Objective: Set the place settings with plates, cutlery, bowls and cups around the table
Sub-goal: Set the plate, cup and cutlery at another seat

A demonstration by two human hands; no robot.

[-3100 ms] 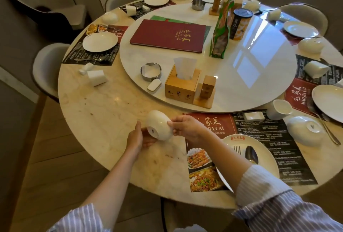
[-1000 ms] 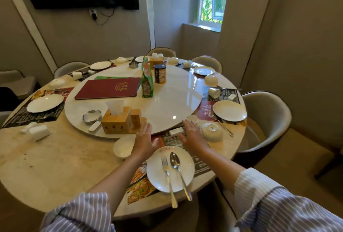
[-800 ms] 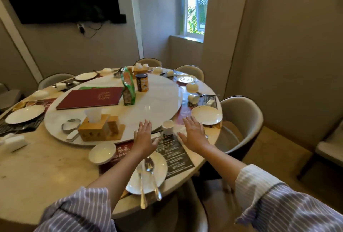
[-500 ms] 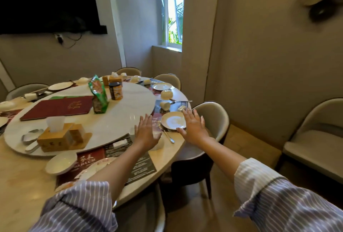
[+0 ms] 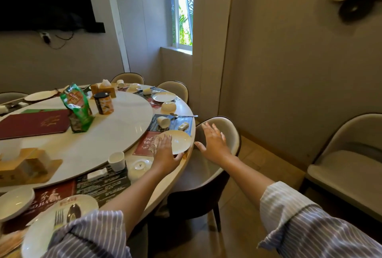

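Observation:
My left hand (image 5: 165,153) reaches forward with straight fingers over the near edge of a white plate (image 5: 178,141) on a red placemat (image 5: 144,144). My right hand (image 5: 214,144) hovers open, holding nothing, to the right of that plate, in front of a beige chair back (image 5: 227,128). An upside-down white bowl (image 5: 140,167) and an upright white cup (image 5: 117,161) stand just left of my left hand. A cup on its side (image 5: 163,121), a spoon (image 5: 183,116) and another upside-down bowl (image 5: 168,107) lie beyond the plate. At bottom left sits a plate with fork and spoon (image 5: 62,214).
The round marble table (image 5: 186,113) carries a white turntable (image 5: 115,131) with a red menu (image 5: 33,123), green snack bag (image 5: 77,109), a can (image 5: 103,104) and a tissue box (image 5: 24,167). More chairs (image 5: 349,167) stand at the right wall.
I have let go of the bowl, which now sits upright at the left. My view has swung right, and both open hands have moved along the table to the adjacent setting's plate.

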